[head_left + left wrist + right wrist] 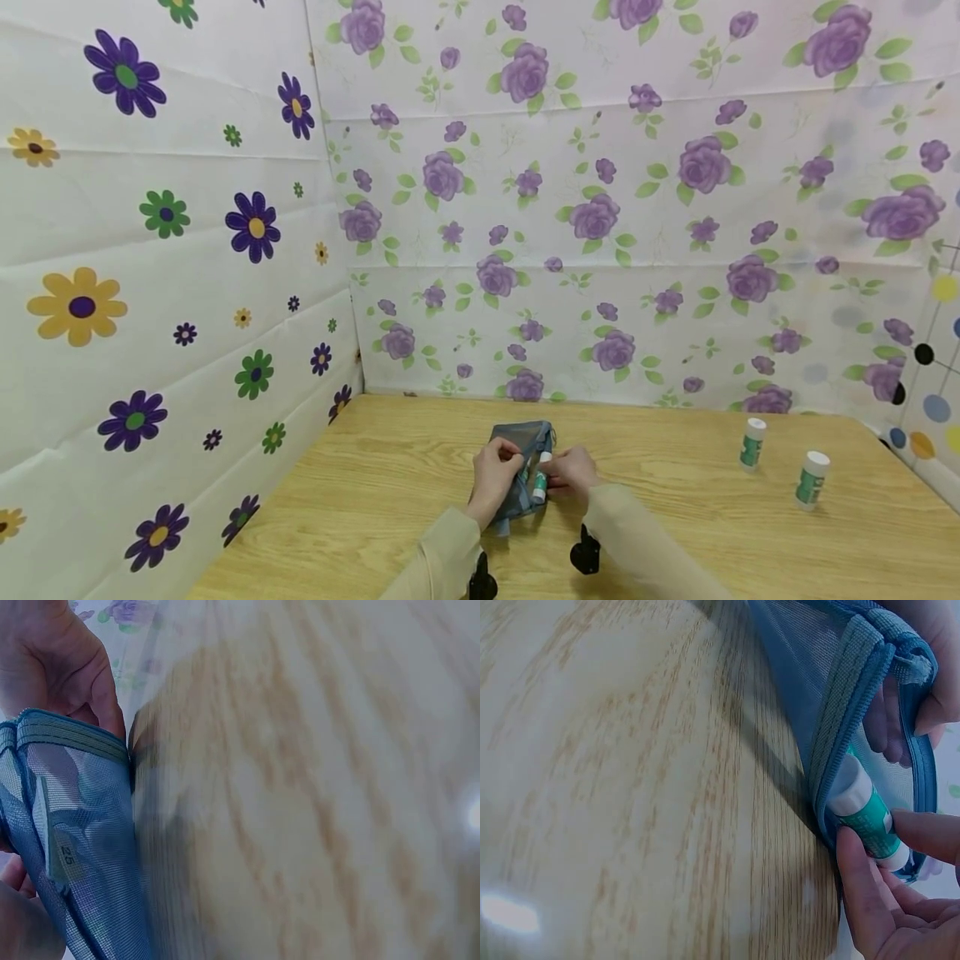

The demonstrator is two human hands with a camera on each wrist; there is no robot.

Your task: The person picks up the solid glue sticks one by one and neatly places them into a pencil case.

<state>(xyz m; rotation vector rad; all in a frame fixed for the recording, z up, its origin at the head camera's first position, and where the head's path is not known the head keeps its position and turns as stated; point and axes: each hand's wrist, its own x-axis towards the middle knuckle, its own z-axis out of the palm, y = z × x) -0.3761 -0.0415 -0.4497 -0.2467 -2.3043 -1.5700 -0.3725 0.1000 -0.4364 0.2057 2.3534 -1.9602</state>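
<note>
A blue mesh zipper pouch [516,433] lies on the table with its zipped mouth spread apart. My left hand [493,479] grips the pouch by one edge of the mouth, its fingers bent over the zipper band [71,735]. Between the thumb and fingers of my right hand [573,472] is a green-and-white glue stick [870,817]. That stick lies across the mouth, with its white cap between the two zipper edges. Some green shows behind the cap, inside the pouch. A small tag [66,853] is visible on the pouch in the left wrist view.
Two more glue sticks stand upright on the right of the wooden table [360,475]: a farther one [752,446] and a nearer one [812,482]. Flower-printed sheets [525,208] hang behind the table and along its left side.
</note>
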